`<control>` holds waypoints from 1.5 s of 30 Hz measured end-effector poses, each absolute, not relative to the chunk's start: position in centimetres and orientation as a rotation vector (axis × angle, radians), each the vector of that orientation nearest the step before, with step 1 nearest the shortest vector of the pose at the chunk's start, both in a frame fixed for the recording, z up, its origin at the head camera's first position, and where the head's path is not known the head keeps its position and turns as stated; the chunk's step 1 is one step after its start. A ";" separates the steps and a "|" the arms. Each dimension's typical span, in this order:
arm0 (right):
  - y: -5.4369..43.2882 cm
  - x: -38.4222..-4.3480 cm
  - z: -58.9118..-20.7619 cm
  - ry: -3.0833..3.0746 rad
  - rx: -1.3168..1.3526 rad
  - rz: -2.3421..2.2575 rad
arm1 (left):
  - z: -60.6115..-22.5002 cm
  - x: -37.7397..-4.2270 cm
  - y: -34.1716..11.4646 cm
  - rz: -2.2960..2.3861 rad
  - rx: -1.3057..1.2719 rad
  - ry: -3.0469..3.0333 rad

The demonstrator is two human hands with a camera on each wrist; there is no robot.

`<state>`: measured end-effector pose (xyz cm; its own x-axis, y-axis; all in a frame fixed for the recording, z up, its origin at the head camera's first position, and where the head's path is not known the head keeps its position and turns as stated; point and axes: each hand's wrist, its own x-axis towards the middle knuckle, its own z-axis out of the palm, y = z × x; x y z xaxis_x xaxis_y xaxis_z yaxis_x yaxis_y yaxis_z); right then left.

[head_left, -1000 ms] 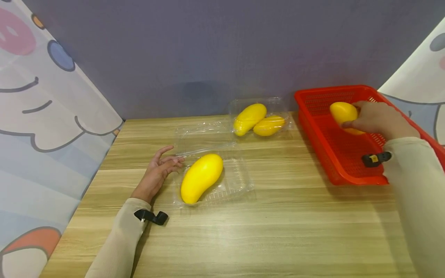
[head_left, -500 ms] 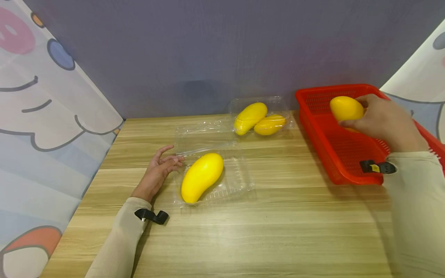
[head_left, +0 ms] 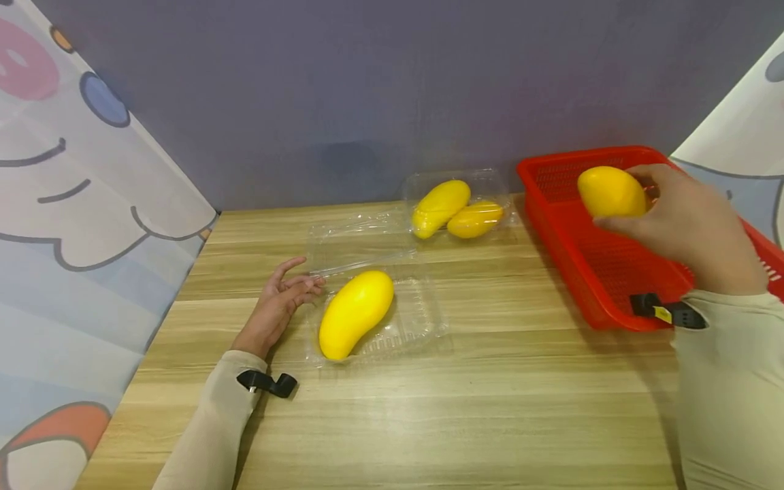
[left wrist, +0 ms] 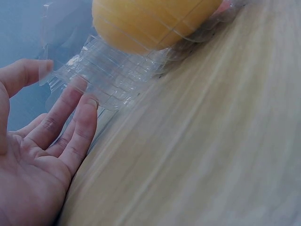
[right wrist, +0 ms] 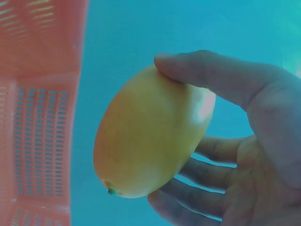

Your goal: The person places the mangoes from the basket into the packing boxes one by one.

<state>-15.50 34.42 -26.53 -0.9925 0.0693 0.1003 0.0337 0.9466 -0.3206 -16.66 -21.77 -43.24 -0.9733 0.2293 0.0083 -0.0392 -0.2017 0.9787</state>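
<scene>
My right hand (head_left: pixel 698 221) grips a yellow mango (head_left: pixel 611 193) over the red basket. In the right wrist view the thumb lies on one side of this mango (right wrist: pixel 150 136) and the fingers on the other, with a small green stem end showing. At the left, my left hand (head_left: pixel 275 306) has its fingers loosely spread, fingertips right at the side of an open clear plastic clamshell box (head_left: pixel 410 309). A larger yellow mango (head_left: pixel 356 314) lies in that box's near half. The left wrist view shows the fingertips (left wrist: pixel 87 101) against the clear plastic wall.
A second clear clamshell box (head_left: pixel 490 180), holding two yellow mangoes (head_left: pixel 442 206), stands at the back against the grey wall (head_left: pixel 343 88). The red slotted basket (head_left: pixel 557 255) stands at the right of the wooden table (head_left: pixel 429 422).
My right hand has lifted the mango up from inside the basket and turned slightly. The left hand and the open box stay where they were.
</scene>
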 end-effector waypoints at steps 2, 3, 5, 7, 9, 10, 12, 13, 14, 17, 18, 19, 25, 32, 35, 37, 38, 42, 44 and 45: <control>34.1 -15.1 -26.2 -2.972 -0.077 0.504 | -43.2 -16.7 -21.8 2.297 0.234 1.871; 33.8 -15.0 -26.0 -2.962 -0.071 0.507 | -43.2 -16.7 -21.8 2.294 0.238 1.876; 33.1 -14.6 -25.6 -2.941 -0.052 0.507 | -43.2 -16.7 -21.8 2.297 0.242 1.873; 32.2 -14.2 -25.1 -2.926 -0.015 0.497 | -43.2 -16.8 -21.9 2.299 0.245 1.871; 31.3 -13.9 -24.8 -2.912 0.026 0.497 | -43.3 -16.8 -21.9 2.303 0.243 1.865; 30.8 -13.8 -24.7 -2.911 0.047 0.499 | -43.3 -16.8 -21.9 2.304 0.242 1.863; 29.8 -13.5 -24.7 -2.905 0.100 0.493 | -43.3 -16.7 -21.9 2.302 0.238 1.866; 29.3 -13.4 -24.7 -2.903 0.128 0.488 | -43.4 -16.7 -21.8 2.297 0.235 1.871; 28.7 -13.3 -24.8 -2.900 0.160 0.484 | -43.4 -16.7 -21.9 2.295 0.233 1.875; 26.8 -12.8 -25.2 -2.888 0.269 0.444 | -43.4 -16.7 -21.9 2.289 0.231 1.883; 26.0 -12.7 -25.4 -2.886 0.307 0.426 | -43.3 -16.7 -21.9 2.288 0.230 1.885; 25.3 -12.6 -25.6 -2.884 0.343 0.408 | -43.4 -16.7 -21.9 2.286 0.230 1.887; 20.7 -12.8 -26.9 -2.855 0.612 0.370 | -43.5 -16.7 -21.9 2.296 0.234 1.874; 16.4 -13.1 -28.7 -2.752 0.925 0.317 | -43.5 -16.7 -21.7 2.307 0.248 1.865; 15.1 -13.0 -29.5 -2.719 1.031 0.293 | -43.4 -16.7 -21.6 2.306 0.252 1.865; 14.4 -13.0 -30.1 -2.715 1.089 0.284 | -43.4 -16.8 -21.6 2.305 0.254 1.865; 14.0 -13.0 -30.4 -2.714 1.118 0.277 | -43.4 -16.8 -21.6 2.306 0.253 1.864; 12.9 -13.1 -31.4 -2.699 1.229 0.254 | -43.4 -16.8 -21.7 2.312 0.253 1.856; 12.4 -13.2 -31.9 -2.684 1.283 0.255 | -43.4 -16.7 -21.7 2.315 0.251 1.853; 12.2 -13.3 -32.1 -2.677 1.310 0.254 | -43.4 -16.7 -21.7 2.317 0.249 1.852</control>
<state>-13.25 12.19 -32.09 -0.6075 -0.7666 0.2079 -0.7920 0.6045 -0.0854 -16.70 -21.74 -43.38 -0.9725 0.2314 0.0271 -0.0245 -0.2174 0.9758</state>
